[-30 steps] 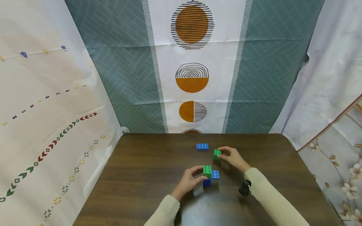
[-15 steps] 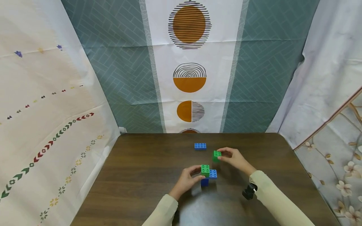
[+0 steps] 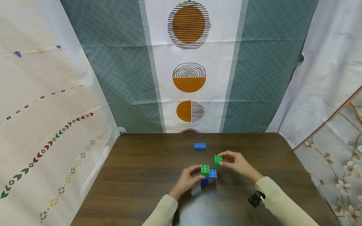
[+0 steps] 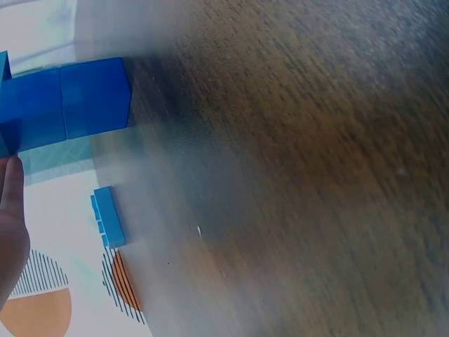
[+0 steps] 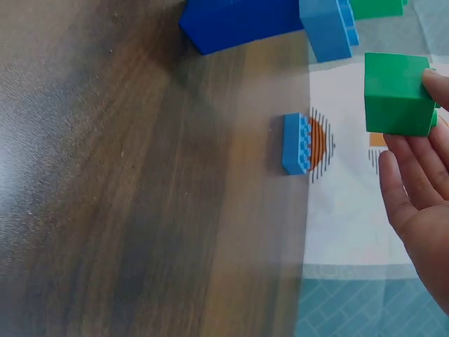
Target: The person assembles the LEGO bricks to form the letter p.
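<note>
A small stack of toy bricks stands upright on the table: dark blue bricks [image 3: 204,182] below, a light blue brick [image 3: 213,174] across them, and a green brick [image 3: 205,170] on top at the left. My left hand [image 3: 185,180] holds this stack near its top, thumb in front and fingers behind. Just behind and right of the stack, my right hand [image 3: 237,163] pinches another green brick [image 3: 218,160] between thumb and fingers. In the right wrist view this green brick [image 5: 396,98] is held in the air, apart from the stack, its studs facing up.
A loose light blue brick [image 3: 200,146] lies near the back edge of the brown wooden table [image 3: 147,175]. Patterned cloths hang behind and at both sides. A black wrist camera [image 3: 255,199] sits under the right sleeve.
My right hand has brought its green brick nearer, toward the stack. My left hand has kept its hold on the stack. The head view has shifted slightly.
</note>
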Tool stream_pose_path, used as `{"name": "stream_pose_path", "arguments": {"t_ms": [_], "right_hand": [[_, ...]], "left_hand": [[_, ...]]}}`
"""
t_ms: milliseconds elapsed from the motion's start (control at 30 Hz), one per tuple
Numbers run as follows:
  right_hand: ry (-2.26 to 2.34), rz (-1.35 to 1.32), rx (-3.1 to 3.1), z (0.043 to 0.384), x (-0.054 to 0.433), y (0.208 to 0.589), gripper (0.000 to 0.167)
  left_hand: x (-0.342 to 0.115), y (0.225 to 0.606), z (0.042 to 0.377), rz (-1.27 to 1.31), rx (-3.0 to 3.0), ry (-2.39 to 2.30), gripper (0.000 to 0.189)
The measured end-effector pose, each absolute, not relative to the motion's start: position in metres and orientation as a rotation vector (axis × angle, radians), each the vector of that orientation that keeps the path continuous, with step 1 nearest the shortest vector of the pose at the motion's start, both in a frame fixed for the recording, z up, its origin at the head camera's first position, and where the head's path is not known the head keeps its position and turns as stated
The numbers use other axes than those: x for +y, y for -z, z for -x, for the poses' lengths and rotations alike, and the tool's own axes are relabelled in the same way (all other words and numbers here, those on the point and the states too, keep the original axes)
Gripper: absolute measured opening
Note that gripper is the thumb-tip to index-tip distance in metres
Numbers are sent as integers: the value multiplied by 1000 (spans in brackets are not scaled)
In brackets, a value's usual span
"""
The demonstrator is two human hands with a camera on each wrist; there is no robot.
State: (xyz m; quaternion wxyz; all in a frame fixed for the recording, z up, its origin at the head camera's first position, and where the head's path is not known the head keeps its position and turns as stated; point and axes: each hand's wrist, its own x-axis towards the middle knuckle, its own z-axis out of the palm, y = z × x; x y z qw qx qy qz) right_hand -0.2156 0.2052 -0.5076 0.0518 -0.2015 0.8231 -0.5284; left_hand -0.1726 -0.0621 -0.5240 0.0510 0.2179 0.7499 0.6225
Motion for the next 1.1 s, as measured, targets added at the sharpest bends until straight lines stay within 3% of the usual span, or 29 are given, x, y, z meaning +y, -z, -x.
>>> {"name": "stream_pose_path", "arguments": {"t_ms": [567, 1100], "right_hand": [[1606, 697, 2451, 193, 205, 510, 34], [1483, 781, 2532, 187, 197, 505, 33]], "left_hand": [[-62, 525, 173, -630, 2273, -1881, 33], [-63, 560, 189, -657, 2300, -1894, 35]]}}
